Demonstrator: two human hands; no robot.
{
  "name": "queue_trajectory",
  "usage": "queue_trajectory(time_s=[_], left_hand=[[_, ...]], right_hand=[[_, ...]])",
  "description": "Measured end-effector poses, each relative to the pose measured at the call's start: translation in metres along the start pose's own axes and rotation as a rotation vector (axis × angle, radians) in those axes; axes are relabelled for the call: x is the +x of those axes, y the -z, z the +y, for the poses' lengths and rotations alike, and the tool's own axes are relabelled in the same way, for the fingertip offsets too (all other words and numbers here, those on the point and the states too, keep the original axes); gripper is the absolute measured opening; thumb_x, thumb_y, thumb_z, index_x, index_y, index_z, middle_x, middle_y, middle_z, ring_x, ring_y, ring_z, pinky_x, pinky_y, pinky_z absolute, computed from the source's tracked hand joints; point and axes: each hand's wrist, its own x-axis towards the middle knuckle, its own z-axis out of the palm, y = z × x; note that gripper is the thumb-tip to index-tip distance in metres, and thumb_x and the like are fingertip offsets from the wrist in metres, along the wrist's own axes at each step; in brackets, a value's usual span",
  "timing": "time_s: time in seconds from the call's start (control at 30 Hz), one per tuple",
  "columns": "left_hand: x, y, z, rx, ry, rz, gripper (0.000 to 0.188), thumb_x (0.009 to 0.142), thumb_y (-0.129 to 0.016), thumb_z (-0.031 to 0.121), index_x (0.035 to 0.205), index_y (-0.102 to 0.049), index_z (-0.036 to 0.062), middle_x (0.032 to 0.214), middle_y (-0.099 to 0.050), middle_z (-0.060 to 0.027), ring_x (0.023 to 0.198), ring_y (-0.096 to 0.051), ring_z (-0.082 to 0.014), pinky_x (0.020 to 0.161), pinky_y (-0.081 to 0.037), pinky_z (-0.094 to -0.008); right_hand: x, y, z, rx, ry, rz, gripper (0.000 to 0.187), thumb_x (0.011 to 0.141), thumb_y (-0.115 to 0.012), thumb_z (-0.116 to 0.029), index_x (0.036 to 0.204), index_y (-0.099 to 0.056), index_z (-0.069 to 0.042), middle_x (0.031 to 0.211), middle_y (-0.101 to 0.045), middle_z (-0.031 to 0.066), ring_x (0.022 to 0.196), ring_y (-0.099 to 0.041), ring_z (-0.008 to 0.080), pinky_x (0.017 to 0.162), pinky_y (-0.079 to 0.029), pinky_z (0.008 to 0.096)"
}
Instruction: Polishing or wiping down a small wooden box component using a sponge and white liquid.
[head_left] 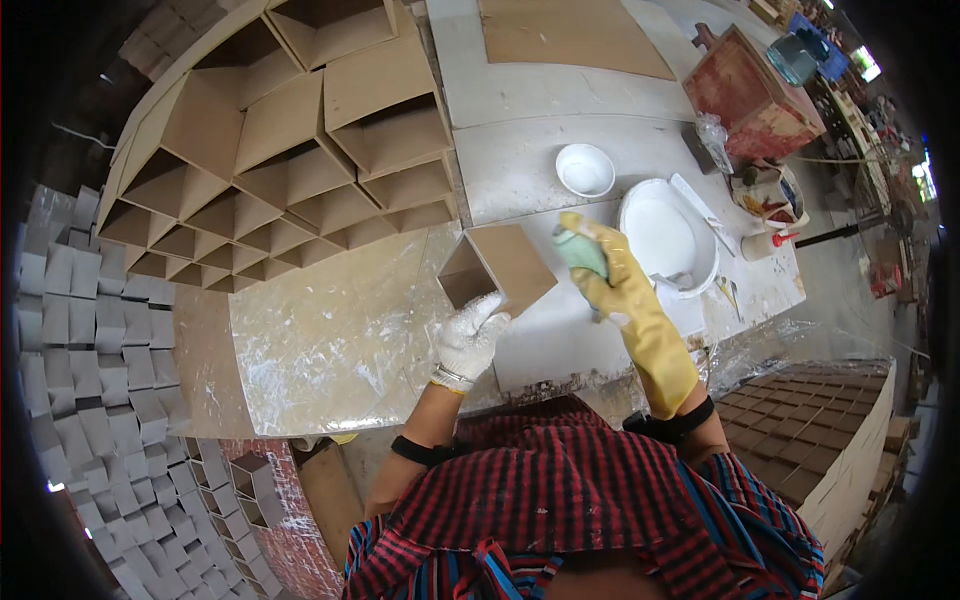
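Observation:
My left hand (468,345), in a white knit glove, grips the near edge of an open-ended brown cardboard box (518,266) and holds it tilted over the table. My right hand (630,290), in a long yellow rubber glove, is closed round a pale green sponge (582,253), just right of the box and apart from it. Beside the right hand stands a wide, round white tub (660,228) with something white inside. A smaller white bowl (585,170) sits beyond the sponge.
Open cardboard boxes (290,150) are stacked at the table's far left. A flat cardboard sheet (570,38) lies at the back. A red wooden box (752,92) and a red-tipped bottle (765,245) stand right. Grey boxes (90,330) pile up left; brown ones (800,410) fill a carton near right.

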Motion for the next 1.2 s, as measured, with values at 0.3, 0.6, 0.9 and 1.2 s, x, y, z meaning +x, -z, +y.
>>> queue_trajectory(time_s=[0.3, 0.6, 0.9, 1.2], left_hand=[[-0.002, 0.015, -0.004, -0.129, 0.271, -0.449, 0.045, 0.081, -0.068, 0.01, 0.122, -0.052, 0.0015, 0.114, -0.061, -0.0083, 0.105, -0.058, -0.0191, 0.091, -0.046, -0.0319], [0.036, 0.012, -0.038, -1.557, 0.523, -0.334, 0.054, 0.093, -0.048, 0.025, 0.14, -0.031, 0.0041, 0.134, -0.047, -0.0159, 0.118, -0.051, -0.0292, 0.105, -0.037, -0.0426], [0.064, -0.021, -0.018, -1.282, 0.55, 0.034, 0.05, 0.095, -0.044, 0.044, 0.129, -0.046, 0.0079, 0.126, -0.054, -0.0101, 0.114, -0.053, -0.0279, 0.097, -0.045, -0.0426], [0.063, -0.007, 0.023, -1.532, 0.512, 0.018, 0.051, 0.096, -0.04, 0.044, 0.131, -0.044, 0.0075, 0.129, -0.051, -0.0108, 0.114, -0.052, -0.0294, 0.097, -0.044, -0.0438]], right_hand=[[0.015, -0.073, -0.009, -0.594, 0.263, -0.293, 0.052, 0.08, -0.063, -0.013, 0.129, -0.047, -0.016, 0.11, -0.06, 0.0173, 0.096, -0.057, 0.0377, 0.086, -0.047, 0.0397], [0.016, -0.078, 0.009, -0.485, 0.215, -0.227, 0.058, 0.081, -0.065, -0.02, 0.134, -0.043, -0.018, 0.11, -0.059, 0.0189, 0.1, -0.055, 0.0379, 0.087, -0.045, 0.0442], [0.004, -0.064, -0.007, -0.488, -0.068, -0.037, 0.048, 0.082, -0.066, -0.023, 0.127, -0.05, -0.022, 0.105, -0.059, 0.0182, 0.091, -0.058, 0.0343, 0.08, -0.048, 0.0406], [0.014, -0.048, -0.006, -0.61, -0.002, 0.152, 0.036, 0.081, -0.066, -0.021, 0.116, -0.058, -0.019, 0.1, -0.061, 0.0143, 0.084, -0.059, 0.0304, 0.073, -0.049, 0.0374]])
